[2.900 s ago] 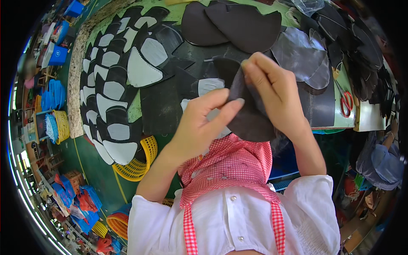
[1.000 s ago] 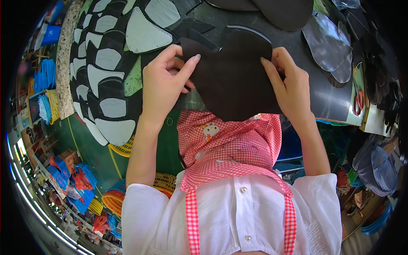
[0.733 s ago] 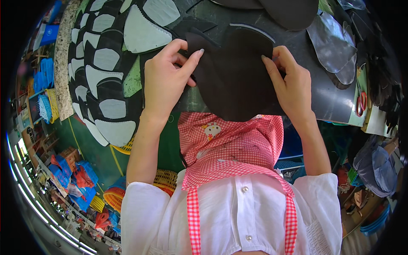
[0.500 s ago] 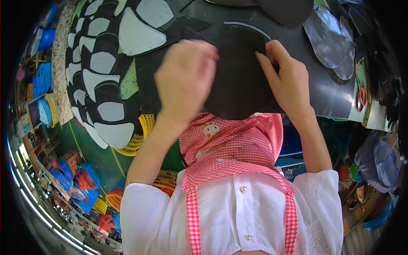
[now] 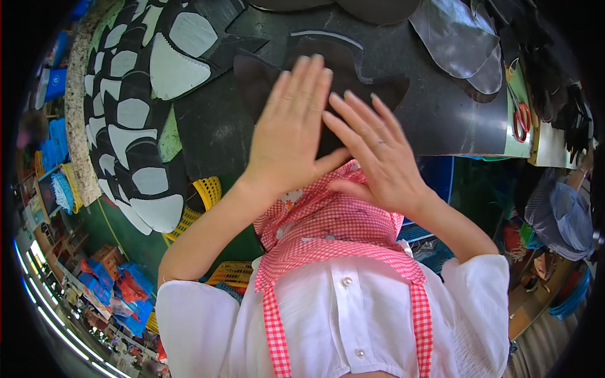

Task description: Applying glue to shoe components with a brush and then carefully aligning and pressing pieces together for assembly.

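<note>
A dark, flat cut piece (image 5: 372,91) with a curved, pointed outline lies on the black work surface (image 5: 454,126) in front of me. A thin pale strip (image 5: 328,34) runs along its far curved edge. My left hand (image 5: 293,126) rests flat over the middle of the piece, its fingers straight and side by side. Beside it, my right hand (image 5: 372,151) is stretched out with the fingers spread, over the near part. Nothing is held in either hand. Both palms and the part of the piece under them are hidden.
Overlapping rows of black pieces with pale patches (image 5: 135,116) cover the left side. Dark glossy sheets (image 5: 457,44) lie at the far right, with red-handled scissors (image 5: 522,120) at the right edge. A yellow basket (image 5: 205,192) sits below the table's left edge.
Both hands have let go of the raised piece's edges and now lie over it with fingers extended. The piece has gone from upheld to lying on the surface. The view has shifted slightly.
</note>
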Demonstrator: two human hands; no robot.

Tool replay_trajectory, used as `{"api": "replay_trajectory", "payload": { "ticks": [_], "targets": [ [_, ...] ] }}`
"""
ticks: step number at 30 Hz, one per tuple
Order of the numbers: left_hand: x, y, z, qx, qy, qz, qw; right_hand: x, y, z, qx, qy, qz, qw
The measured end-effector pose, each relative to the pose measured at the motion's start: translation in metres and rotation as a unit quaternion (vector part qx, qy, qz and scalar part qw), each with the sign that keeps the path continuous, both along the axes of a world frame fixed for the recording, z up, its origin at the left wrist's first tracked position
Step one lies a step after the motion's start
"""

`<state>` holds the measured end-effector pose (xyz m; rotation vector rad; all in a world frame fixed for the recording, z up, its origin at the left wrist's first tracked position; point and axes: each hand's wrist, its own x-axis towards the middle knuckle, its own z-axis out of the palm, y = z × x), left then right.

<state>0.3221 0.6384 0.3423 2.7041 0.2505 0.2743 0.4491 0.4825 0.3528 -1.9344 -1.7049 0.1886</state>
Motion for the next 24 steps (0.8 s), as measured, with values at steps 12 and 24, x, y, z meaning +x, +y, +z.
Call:
{"api": "replay_trajectory", "payload": {
  "ticks": [12,24],
  "targets": [
    [-0.023,0.010,0.025,0.043,0.102,-0.146,0.983,0.034,0.020,0.002,0.010,0.100,0.004,0.995],
    [0.121,0.068,0.022,0.055,-0.226,-0.074,0.970,0.129,-0.032,0.014,0.057,-0.025,-0.205,0.977]
  ]
}}
